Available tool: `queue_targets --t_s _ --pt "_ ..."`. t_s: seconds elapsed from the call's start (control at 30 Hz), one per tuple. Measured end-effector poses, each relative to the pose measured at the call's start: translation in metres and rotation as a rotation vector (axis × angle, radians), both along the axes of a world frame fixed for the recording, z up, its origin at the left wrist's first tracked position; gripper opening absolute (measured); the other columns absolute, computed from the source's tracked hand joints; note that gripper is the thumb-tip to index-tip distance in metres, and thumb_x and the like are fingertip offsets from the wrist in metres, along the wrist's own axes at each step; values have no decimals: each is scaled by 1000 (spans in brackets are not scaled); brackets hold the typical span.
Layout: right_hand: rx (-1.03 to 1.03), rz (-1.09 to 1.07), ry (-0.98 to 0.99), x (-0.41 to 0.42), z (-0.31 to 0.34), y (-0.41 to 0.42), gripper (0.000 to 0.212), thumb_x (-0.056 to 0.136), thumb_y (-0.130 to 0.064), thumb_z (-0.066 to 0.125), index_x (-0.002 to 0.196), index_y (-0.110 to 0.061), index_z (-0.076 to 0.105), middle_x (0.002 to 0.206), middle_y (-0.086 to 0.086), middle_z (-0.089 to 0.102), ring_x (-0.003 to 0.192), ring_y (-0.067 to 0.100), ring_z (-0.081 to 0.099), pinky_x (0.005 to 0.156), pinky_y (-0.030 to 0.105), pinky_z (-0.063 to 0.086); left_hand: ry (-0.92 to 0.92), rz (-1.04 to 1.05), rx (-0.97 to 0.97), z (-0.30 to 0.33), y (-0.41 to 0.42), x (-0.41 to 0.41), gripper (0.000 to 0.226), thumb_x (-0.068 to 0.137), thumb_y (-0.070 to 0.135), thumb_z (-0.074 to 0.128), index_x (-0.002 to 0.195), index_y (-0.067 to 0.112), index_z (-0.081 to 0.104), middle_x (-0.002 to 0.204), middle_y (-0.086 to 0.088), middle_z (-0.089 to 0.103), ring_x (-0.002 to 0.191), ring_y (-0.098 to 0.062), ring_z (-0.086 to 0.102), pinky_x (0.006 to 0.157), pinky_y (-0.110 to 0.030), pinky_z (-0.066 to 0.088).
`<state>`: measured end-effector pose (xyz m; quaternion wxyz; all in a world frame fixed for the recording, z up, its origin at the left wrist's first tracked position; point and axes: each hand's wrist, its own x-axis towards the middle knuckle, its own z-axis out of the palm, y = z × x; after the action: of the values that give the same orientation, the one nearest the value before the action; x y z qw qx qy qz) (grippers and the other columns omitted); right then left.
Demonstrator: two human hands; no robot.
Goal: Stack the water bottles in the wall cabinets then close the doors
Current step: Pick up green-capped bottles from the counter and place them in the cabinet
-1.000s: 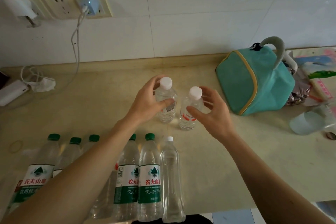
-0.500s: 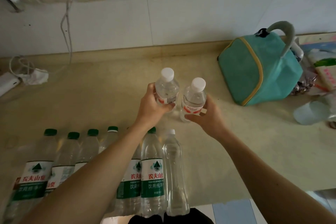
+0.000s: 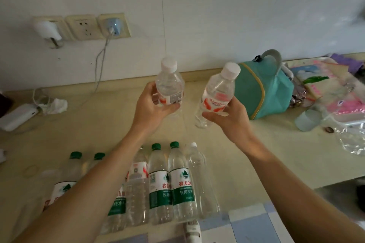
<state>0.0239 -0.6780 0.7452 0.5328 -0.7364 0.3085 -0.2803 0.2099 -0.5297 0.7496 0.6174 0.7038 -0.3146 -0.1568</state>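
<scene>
Water bottles [image 3: 169,87] lifted higher, hands [image 3: 152,108] gripping

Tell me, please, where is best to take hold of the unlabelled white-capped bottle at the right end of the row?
Probably round the unlabelled white-capped bottle at its upper body, coming from its free right side with curled fingers. It stands upright at the row's end, and a green-capped bottle stands close against its left.
</scene>
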Motion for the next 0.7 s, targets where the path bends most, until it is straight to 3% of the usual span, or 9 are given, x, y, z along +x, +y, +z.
queue_targets --t_s 0.1,0.23,0.37,0.5,0.6,0.7 --pt "-52 -8 -73 -1 45 19 55 73 -27 88 122 -21 63 111 -9 74 106 10 69 94 37 56 -73 -22 -76 44 15 -5 65 68 23 92 123 27 57 115 12 70 103 -5 68 86 -23 55" --pt "-147 -13 -163 -5 117 41 45 74 -36 87 112 -35 63 104 -25 73 97 -6 68 75 13 54 -185 -14 -195 114 31 -13 63 68 31 91 122 28 58 114 16 69 102 -1 67 82 -16 54" --pt "-268 -66 -280 -11 193 50 46 73 -38 85 115 -31 66 104 -21 74 95 -3 69 82 24 54 -289 16 -337 191 42 -19 63 70 31 90 125 25 59 113 14 71 102 -4 68 77 -13 54" --pt "-381 -103 -421 -20 276 50 48 66 -47 83 109 -31 68 101 -20 74 92 -1 70 74 16 53 -382 27 -480 267 48 -25 55 75 29 88 123 26 61 109 19 71 99 -2 68 76 -8 51" --pt "-424 -119 -540 -24 335 46 51 63 -49 82 109 -30 68 101 -17 75 92 3 71 78 25 56 -453 6 -559 321 46 -33 53 78 29 86 124 25 60 110 16 71 99 -2 67 78 -9 51" --pt "-451 -124 -632 -26 387 37 46 71 -37 87 111 -26 68 102 -11 77 95 9 72 88 41 59 -512 -1 -622 371 39 -44 52 79 30 85 124 24 61 109 15 71 96 2 66 74 -6 50"
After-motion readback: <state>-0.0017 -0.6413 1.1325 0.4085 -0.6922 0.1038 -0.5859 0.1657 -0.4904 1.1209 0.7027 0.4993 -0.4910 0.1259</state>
